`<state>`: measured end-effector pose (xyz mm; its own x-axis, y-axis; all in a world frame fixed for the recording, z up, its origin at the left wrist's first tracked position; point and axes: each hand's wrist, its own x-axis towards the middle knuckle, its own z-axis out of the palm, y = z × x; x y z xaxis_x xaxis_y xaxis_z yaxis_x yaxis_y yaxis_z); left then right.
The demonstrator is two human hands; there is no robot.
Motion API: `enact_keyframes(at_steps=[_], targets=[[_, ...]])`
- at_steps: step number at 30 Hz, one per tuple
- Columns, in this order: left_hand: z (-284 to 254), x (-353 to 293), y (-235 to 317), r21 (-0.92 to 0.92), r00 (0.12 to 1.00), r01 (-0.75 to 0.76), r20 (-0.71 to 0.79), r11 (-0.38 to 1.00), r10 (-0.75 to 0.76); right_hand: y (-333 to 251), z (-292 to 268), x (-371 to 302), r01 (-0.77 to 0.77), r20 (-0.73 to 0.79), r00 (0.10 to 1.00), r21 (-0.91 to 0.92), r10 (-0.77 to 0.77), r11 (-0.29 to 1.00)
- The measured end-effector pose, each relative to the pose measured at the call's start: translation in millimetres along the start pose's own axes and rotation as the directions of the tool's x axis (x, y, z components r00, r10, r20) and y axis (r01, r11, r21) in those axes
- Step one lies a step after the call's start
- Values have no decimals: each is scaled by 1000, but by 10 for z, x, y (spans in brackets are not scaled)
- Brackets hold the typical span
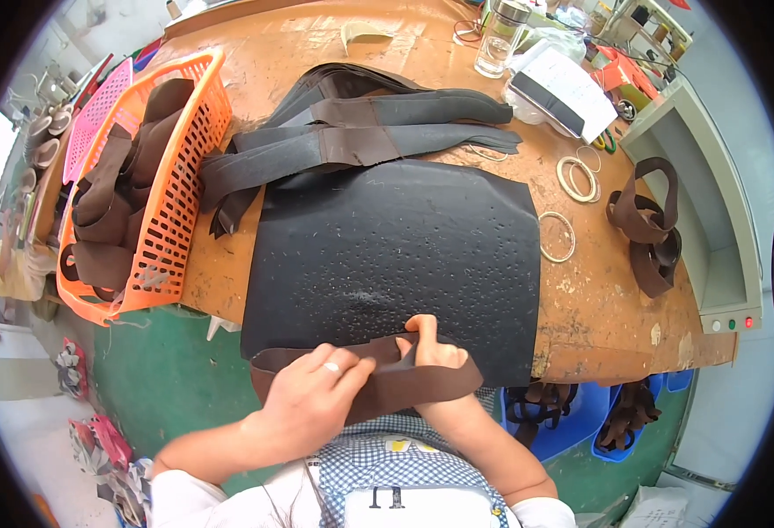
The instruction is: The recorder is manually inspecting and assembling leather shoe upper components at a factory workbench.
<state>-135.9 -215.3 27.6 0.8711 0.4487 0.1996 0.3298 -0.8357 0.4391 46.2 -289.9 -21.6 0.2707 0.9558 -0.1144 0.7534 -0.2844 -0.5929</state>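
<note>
A wide dark brown strap [404,387], bent into a loop, is held just over the near edge of a black mat [396,255]. My left hand [312,396], with a ring on one finger, grips the strap's near side and reaches over its upper edge. Through the loop comes my right hand [437,352], closed on the strap's far side with one finger raised. The strap's ends are partly hidden by my fingers. Beyond the mat lie stacks of long dark strips [378,112], crossed by brown bands [356,145].
An orange basket [171,211] of brown straps stands left. On the right are coiled straps [655,220], rubber rings [558,238], a phone [547,104], a glass jar [499,44] and a grey machine [712,194]. Blue bins [572,431] sit below. A person [17,264] is far left.
</note>
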Motion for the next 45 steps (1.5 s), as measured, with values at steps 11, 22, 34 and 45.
enact_keyframes(at_steps=[11, 22, 34, 45], targets=[[-31, 23, 592, -765, 938, 125, 298, 632, 175, 259, -192, 361, -128, 252, 967, 357, 36, 925], [375, 135, 300, -3, 995, 78, -66, 997, -78, 148, -414, 244, -204, 332, 943, 516, 26, 832], [517, 86, 348, 455, 979, -124, 200, 882, 35, 454, -346, 0, 80, -221, 975, 366, 3, 927], [535, 192, 330, 201, 989, 73, 114, 977, -97, 490, -360, -122, 410, -330, 873, 96, -359, 907]])
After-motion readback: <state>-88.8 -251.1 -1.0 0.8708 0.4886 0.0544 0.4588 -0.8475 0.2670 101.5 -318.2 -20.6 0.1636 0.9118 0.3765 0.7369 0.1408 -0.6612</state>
